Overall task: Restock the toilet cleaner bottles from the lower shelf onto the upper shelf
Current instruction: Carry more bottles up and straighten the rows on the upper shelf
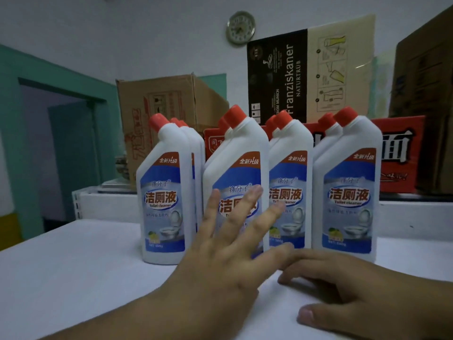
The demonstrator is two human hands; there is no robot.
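Several white toilet cleaner bottles with red caps and blue labels stand upright in rows on a white shelf top (73, 278). The front row runs from the leftmost bottle (164, 192) past a second bottle (235, 173) and a third (290, 182) to the rightmost bottle (348, 187). More bottles stand behind them, mostly hidden. My left hand (228, 256) is raised with fingers spread in front of the second bottle, holding nothing. My right hand (362, 290) rests flat on the shelf top below the third and rightmost bottles, fingers pointing left.
Behind the bottles stand a brown cardboard box (169, 114), a red carton (397, 153), a dark beer carton (277, 77) and a tall brown box (426, 89) at the right. A round clock (240, 27) hangs on the wall. A teal door frame (56, 77) is at left.
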